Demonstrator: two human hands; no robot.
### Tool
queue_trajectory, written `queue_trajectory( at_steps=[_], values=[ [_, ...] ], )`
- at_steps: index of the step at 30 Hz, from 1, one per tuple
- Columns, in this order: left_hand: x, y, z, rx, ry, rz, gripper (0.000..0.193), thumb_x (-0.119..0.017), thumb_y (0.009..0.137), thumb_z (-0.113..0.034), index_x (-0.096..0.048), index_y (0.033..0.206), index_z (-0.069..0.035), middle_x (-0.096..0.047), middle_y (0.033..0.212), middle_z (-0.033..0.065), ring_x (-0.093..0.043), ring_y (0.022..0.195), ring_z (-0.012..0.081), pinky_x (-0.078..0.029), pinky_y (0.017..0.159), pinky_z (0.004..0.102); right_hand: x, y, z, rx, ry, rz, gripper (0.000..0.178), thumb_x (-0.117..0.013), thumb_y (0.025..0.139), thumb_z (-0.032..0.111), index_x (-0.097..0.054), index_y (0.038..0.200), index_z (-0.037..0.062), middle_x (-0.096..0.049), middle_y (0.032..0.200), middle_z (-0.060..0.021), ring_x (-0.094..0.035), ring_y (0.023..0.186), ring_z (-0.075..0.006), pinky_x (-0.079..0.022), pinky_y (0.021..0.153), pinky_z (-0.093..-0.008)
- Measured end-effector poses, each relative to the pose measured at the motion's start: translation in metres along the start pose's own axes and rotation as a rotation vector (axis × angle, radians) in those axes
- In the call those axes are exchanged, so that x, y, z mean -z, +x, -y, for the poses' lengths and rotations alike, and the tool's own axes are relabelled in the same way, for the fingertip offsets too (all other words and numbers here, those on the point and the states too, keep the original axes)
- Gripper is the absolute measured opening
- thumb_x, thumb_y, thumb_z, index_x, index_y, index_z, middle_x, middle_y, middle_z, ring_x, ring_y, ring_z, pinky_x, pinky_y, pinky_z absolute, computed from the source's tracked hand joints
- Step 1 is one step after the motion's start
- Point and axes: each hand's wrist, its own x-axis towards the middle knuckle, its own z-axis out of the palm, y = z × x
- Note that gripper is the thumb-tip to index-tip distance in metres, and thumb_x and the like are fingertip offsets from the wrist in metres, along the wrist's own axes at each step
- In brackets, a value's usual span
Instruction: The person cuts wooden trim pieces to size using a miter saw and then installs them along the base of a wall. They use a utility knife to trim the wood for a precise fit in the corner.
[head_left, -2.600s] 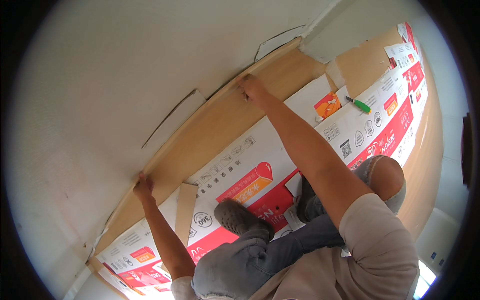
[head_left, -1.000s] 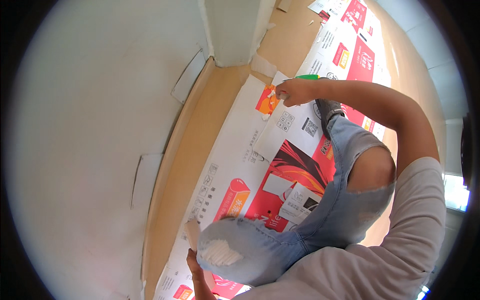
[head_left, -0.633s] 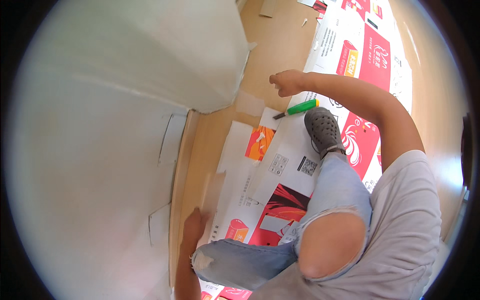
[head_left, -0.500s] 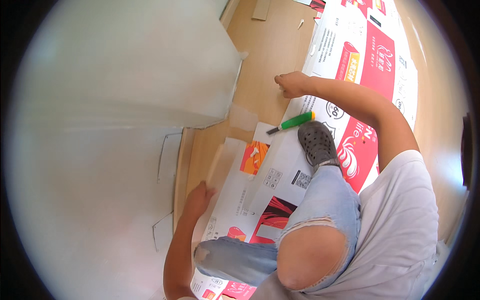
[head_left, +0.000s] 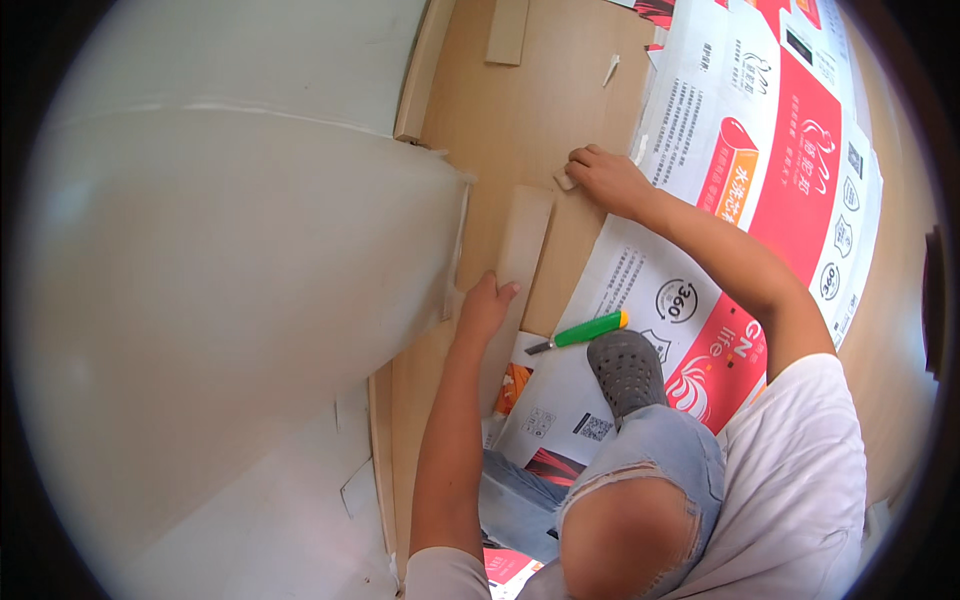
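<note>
Flat rectangular strip (head_left: 524, 238) shifted forward, printed cardboard (head_left: 795, 160)

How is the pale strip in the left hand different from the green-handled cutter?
The pale strip looks clearly longer and wider; the green-handled cutter is shorter and slimmer. The strip is plain beige, while the cutter has a bright green handle with a yellow end and a dark blade. The strip is gripped by the left hand; the cutter lies untouched by the hands on printed cardboard. Both are long, narrow shapes.
</note>
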Motion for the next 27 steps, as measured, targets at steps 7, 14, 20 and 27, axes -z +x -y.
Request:
queue_trajectory(
  at_steps=[7, 14, 20, 27],
  values=[
    [-0.017, 0.02, -0.015, -0.017, 0.199, -0.189, 0.049, -0.07, 0.091, -0.042, -0.056, 0.096, 0.004, -0.064, 0.093, 0.0256, -0.063, 0.089, 0.0423, -0.05, 0.078, 0.0501, 0.004, 0.059, 0.001, -0.196, 0.292, -0.278, 0.025, -0.064, 0.089, 0.01, -0.07, 0.113, 0.0094, -0.064, 0.113, -0.0086, -0.061, 0.111, -0.0288, -0.055, 0.088, -0.0415],
    [-0.078, 0.032, 0.02, -0.215, 0.291, -0.598, 0.046, -0.072, 0.084, -0.043, -0.054, 0.096, -0.002, -0.055, 0.098, 0.0225, -0.055, 0.089, 0.0444, -0.046, 0.077, 0.0552, -0.05, 0.192, 0.051, -0.037, 0.5, -0.411, 0.023, -0.064, 0.092, 0.016, -0.069, 0.114, 0.0114, -0.064, 0.11, -0.0093, -0.062, 0.107, -0.0309, -0.055, 0.086, -0.0421],
    [-0.079, 0.032, 0.023, -0.191, 0.255, -0.579, 0.045, -0.07, 0.083, -0.039, -0.054, 0.101, -0.001, -0.055, 0.097, 0.0224, -0.055, 0.088, 0.0441, -0.046, 0.076, 0.0542, -0.074, 0.233, 0.068, 0.02, 0.525, -0.371, 0.02, -0.063, 0.09, 0.009, -0.068, 0.109, 0.0095, -0.065, 0.1, -0.01, -0.065, 0.091, -0.0312, -0.056, 0.077, -0.0417],
    [-0.08, 0.033, 0.028, -0.215, 0.265, -0.611, 0.046, -0.069, 0.084, -0.045, -0.053, 0.097, -0.003, -0.053, 0.096, 0.0214, -0.055, 0.086, 0.0429, -0.046, 0.074, 0.0537, -0.083, 0.245, 0.064, 0.143, 0.391, -0.365, 0.017, -0.065, 0.088, 0.009, -0.066, 0.105, 0.0084, -0.066, 0.09, -0.0093, -0.065, 0.083, -0.0297, -0.055, 0.07, -0.0413]
  ],
)
